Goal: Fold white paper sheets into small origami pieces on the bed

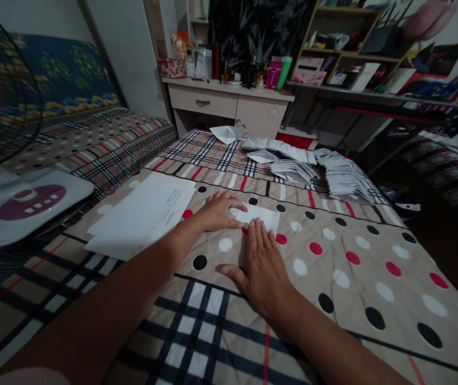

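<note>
A small folded sheet of white paper lies on the polka-dot bedspread in front of me. My left hand is curved at the paper's left end, with thumb and forefinger holding it from two sides. Flat on the near edge of the same paper rest the fingertips of my right hand, its fingers stretched out and its thumb spread to the left. Left of my hands is a stack of loose white sheets, some with faint print. My left forearm passes over the stack's near right corner.
Folded paper pieces stand in a long row, a fanned bundle and a pile toward the bed's far end. One folded piece lies apart. A fan is at left. Behind are a dresser and shelves.
</note>
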A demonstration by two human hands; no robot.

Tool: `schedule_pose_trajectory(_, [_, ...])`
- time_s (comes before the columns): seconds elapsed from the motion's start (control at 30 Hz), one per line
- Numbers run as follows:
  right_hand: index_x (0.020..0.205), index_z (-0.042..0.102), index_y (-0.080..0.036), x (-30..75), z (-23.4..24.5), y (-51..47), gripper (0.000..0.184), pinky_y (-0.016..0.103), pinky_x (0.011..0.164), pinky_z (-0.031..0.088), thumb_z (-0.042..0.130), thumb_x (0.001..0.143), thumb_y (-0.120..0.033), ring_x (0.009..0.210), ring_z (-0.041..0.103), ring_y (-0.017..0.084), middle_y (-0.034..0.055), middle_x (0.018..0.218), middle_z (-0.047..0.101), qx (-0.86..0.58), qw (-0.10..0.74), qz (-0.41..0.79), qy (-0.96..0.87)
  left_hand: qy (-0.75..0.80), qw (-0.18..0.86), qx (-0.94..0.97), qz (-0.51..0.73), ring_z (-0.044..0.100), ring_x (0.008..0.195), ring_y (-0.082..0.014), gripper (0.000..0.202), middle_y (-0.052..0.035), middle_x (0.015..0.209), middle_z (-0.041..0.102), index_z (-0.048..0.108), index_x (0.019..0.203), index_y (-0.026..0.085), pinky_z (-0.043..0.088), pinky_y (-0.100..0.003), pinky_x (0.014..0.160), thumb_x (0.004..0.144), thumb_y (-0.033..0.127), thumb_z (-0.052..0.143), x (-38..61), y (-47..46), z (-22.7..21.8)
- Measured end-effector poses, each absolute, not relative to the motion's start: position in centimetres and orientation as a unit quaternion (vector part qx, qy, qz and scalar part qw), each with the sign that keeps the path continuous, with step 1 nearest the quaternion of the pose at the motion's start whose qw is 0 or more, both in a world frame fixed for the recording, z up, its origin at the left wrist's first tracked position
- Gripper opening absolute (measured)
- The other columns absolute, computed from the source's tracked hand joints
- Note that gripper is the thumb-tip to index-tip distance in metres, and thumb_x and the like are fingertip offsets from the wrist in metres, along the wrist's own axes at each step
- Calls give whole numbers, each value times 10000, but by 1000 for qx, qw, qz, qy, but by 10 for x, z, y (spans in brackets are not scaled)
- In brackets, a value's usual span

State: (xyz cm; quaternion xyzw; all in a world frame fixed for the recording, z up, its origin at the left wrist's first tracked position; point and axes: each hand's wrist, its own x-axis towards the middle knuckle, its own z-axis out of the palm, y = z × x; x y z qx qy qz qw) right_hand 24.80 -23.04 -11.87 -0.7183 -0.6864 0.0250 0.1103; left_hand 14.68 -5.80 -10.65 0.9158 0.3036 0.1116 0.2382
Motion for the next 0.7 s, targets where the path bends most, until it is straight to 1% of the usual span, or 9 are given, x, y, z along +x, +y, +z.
schedule_pose_trajectory(0.1, [1445,320,127,268,-124,-242,1112,573,1159,252,351,827,-797,1460,199,420,364,1522,243,-726,106,-8,-680,307,241,913,114,461,1250,-285,437,-21,1288,553,696,1112,349,327,-481,1067,691,424,788,146,-57,-108])
schedule_pose_trajectory(0.2, [1431,367,113,281,-127,-248,1044,577,1159,246,328,863,-762,1456,234,406,348,1510,292,-719,90,-41,-688,313,240,911,122,474,1235,-275,381,-12,1281,558,698,1103,355,346,-481,1062,728,349,765,147,-59,-109])
schedule_pose_trajectory(0.3, [1419,388,118,284,-129,-249,1042,567,1158,252,338,860,-761,1451,250,410,350,1507,295,-719,79,-58,-688,342,193,905,164,503,1202,-259,267,-34,1211,594,717,1054,301,384,-459,1041,832,188,620,153,-72,-107])
schedule_pose_trajectory(0.37, [1415,392,122,282,-129,-248,1060,562,1159,248,337,850,-773,1446,261,416,354,1509,290,-723,78,-62,-684,343,133,907,205,493,1228,-265,284,-67,1240,588,717,1040,233,378,-460,1055,878,121,512,161,-88,-103])
schedule_pose_trajectory(0.43, [1412,403,115,281,-129,-248,1063,558,1161,242,334,845,-780,1441,274,417,352,1507,305,-725,81,-63,-682,261,136,932,213,437,1322,-250,308,-89,1382,526,655,1188,196,327,-428,1127,927,196,492,171,-105,-101])
schedule_pose_trajectory(0.53, [1442,422,26,281,-130,-248,995,568,1160,234,359,847,-769,1451,256,406,293,1525,338,-712,98,-63,-692,118,198,962,145,236,1481,-202,520,-111,1577,321,388,1461,165,246,-374,1190,995,395,391,184,-124,-105])
schedule_pose_trajectory(0.6, [1472,407,-40,282,-130,-248,950,581,1156,231,386,848,-757,1468,212,396,242,1551,329,-703,114,-65,-699,87,212,969,94,140,1512,-201,655,-118,1622,211,239,1528,161,158,-396,1219,992,532,306,188,-129,-111])
schedule_pose_trajectory(0.63, [1482,390,-47,282,-130,-248,950,583,1156,231,394,847,-754,1473,198,394,234,1558,320,-703,118,-64,-699,88,213,970,77,109,1518,-204,709,-123,1630,176,196,1540,153,126,-398,1224,980,580,280,188,-128,-114])
schedule_pose_trajectory(0.7, [1475,376,2,282,-129,-248,984,574,1159,232,392,847,-755,1470,209,393,262,1547,319,-710,114,-54,-693,112,203,971,61,69,1522,-206,756,-121,1635,143,168,1548,140,91,-388,1227,968,618,251,186,-123,-118])
